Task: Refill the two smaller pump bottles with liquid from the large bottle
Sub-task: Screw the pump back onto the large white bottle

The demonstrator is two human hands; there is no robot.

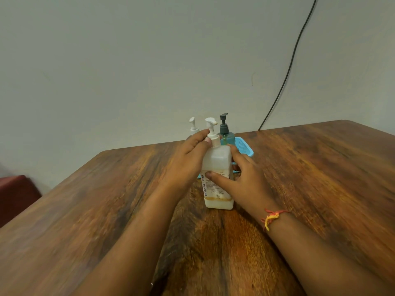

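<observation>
Obstacles: between your hands, the large bottle (217, 180); just beyond your fingertips, a blue basket (245, 147) with two pump bottles (224, 130). Free room: bare table (320, 178) outside either hand and beneath your forearms.

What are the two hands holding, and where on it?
The large bottle: the left hand grips its pump collar at the neck, the right hand steadies its labelled body.

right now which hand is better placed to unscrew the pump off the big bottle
Left. The left hand already has its fingers at the pump collar of the large bottle, while the right hand braces the body lower down.
</observation>
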